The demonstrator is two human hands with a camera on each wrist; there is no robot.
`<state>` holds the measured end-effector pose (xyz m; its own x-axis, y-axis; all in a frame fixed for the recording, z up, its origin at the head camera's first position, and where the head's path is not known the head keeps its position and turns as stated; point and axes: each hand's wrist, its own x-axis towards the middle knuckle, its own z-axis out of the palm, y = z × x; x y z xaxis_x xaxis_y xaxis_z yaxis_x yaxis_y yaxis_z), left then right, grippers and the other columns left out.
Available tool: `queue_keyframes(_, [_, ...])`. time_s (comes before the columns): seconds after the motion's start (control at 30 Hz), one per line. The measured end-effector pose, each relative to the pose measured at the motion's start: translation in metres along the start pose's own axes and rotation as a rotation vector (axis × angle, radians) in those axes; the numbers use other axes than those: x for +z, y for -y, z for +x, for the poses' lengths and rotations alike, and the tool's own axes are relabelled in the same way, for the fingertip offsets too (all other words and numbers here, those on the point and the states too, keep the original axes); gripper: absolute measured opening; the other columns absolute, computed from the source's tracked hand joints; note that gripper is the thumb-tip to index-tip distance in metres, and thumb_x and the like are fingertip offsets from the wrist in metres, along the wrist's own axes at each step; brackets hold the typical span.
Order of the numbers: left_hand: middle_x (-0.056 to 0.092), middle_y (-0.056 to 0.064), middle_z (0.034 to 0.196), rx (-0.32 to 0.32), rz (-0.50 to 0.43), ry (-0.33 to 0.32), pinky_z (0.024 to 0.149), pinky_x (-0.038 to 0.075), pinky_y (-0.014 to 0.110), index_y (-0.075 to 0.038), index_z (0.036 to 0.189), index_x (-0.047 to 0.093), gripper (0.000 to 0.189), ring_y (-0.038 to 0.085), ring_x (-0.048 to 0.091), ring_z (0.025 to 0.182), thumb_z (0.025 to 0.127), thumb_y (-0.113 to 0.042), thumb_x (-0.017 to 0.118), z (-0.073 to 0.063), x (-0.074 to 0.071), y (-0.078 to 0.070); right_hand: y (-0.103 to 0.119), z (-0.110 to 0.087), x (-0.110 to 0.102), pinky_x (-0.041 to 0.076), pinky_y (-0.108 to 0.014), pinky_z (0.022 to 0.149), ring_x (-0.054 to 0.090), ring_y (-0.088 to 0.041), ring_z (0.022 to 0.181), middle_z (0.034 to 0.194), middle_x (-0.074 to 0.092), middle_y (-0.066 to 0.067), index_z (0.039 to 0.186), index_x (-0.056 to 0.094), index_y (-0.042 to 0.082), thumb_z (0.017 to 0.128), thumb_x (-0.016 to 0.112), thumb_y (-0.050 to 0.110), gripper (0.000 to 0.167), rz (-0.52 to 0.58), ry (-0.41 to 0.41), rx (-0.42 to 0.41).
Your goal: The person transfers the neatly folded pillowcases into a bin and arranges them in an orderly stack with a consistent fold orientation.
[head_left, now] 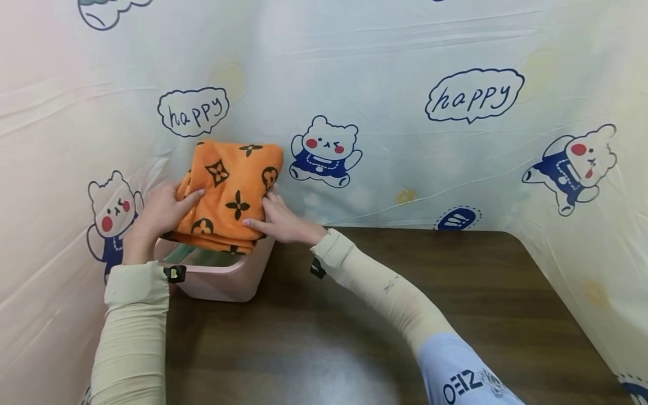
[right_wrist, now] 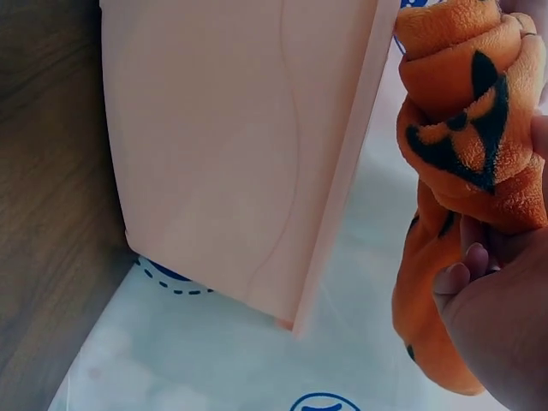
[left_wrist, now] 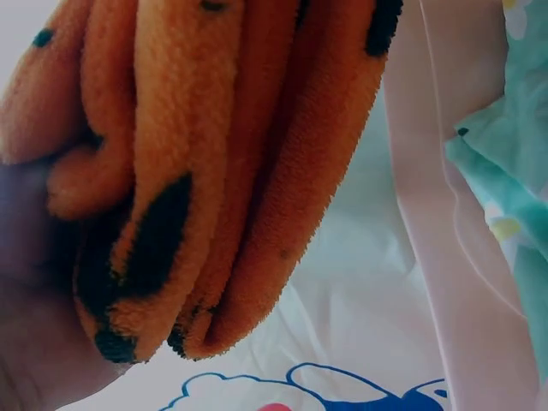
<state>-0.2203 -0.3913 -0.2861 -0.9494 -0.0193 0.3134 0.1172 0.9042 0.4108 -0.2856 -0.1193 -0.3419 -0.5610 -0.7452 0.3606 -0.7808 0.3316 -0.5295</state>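
Observation:
A folded orange towel (head_left: 235,185) with black flower-like motifs is held between both hands over a pink bin (head_left: 253,278). The left hand (head_left: 162,211) grips its left side, thumb on top. On the opposite side, the right hand (head_left: 286,219) pinches the towel, thumb across the front and fingers behind. In the left wrist view the towel's thick stacked folds (left_wrist: 231,171) hang beside the bin's rim (left_wrist: 419,214). The right wrist view shows the right fingers (right_wrist: 458,274) curled into the plush folds, next to the bin's outer wall (right_wrist: 205,145).
Inside the bin lies a green cloth (head_left: 207,257), with small flowers showing in the left wrist view. The bin stands at the back left of a dark wooden table (head_left: 385,304). Behind and along the sides hangs a pale printed sheet (head_left: 385,157) with cartoon bears.

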Motion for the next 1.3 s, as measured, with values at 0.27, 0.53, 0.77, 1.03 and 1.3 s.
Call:
queue_keyframes(0.27, [0.051, 0.014, 0.075, -0.050, -0.020, 0.029, 0.052, 0.042, 0.038, -0.001, 0.101, 0.053, 0.059, 0.027, 0.053, 0.063, 0.102, -0.059, 0.045, 0.003, -0.011, 0.006, 0.004, 0.016, 0.006, 0.021, -0.031, 0.113, 0.037, -0.024, 0.123, 0.136, 0.045, -0.016, 0.140, 0.043, 0.002, 0.103, 0.058, 0.039, 0.055, -0.071, -0.016, -0.026])
queue_keyframes(0.53, [0.049, 0.014, 0.073, -0.052, 0.015, -0.005, 0.048, 0.041, 0.037, -0.002, 0.097, 0.053, 0.056, 0.026, 0.050, 0.060, 0.102, -0.057, 0.047, 0.004, -0.019, 0.016, 0.012, 0.023, 0.014, 0.032, -0.029, 0.101, 0.040, -0.022, 0.113, 0.131, 0.046, -0.014, 0.136, 0.046, 0.003, 0.103, 0.057, 0.043, 0.052, -0.018, 0.029, 0.008])
queue_keyframes(0.77, [0.050, 0.013, 0.074, -0.046, -0.002, 0.063, 0.051, 0.043, 0.037, -0.002, 0.100, 0.052, 0.052, 0.026, 0.053, 0.062, 0.103, -0.054, 0.048, 0.003, -0.005, 0.030, 0.003, 0.022, 0.029, 0.030, -0.028, 0.098, 0.039, -0.021, 0.106, 0.118, 0.047, -0.010, 0.132, 0.048, 0.006, 0.104, 0.054, 0.046, 0.050, -0.091, 0.095, 0.029])
queue_keyframes(1.03, [0.044, 0.003, 0.062, -0.004, -0.025, 0.098, 0.048, 0.041, 0.033, -0.002, 0.087, 0.050, 0.041, 0.021, 0.050, 0.053, 0.106, -0.039, 0.052, 0.002, 0.017, 0.046, -0.003, 0.022, 0.041, 0.030, -0.028, 0.088, 0.039, -0.020, 0.099, 0.106, 0.048, -0.007, 0.109, 0.056, 0.008, 0.103, 0.046, 0.057, 0.051, -0.241, 0.175, 0.111])
queue_keyframes(1.3, [0.042, 0.004, 0.061, -0.016, -0.002, 0.154, 0.048, 0.039, 0.033, -0.003, 0.079, 0.044, 0.044, 0.021, 0.047, 0.051, 0.107, -0.037, 0.050, 0.003, 0.035, 0.062, -0.002, 0.026, 0.051, 0.030, -0.039, 0.097, 0.036, -0.024, 0.110, 0.119, 0.050, -0.007, 0.113, 0.063, 0.011, 0.101, 0.040, 0.067, 0.061, -0.324, 0.197, 0.227])
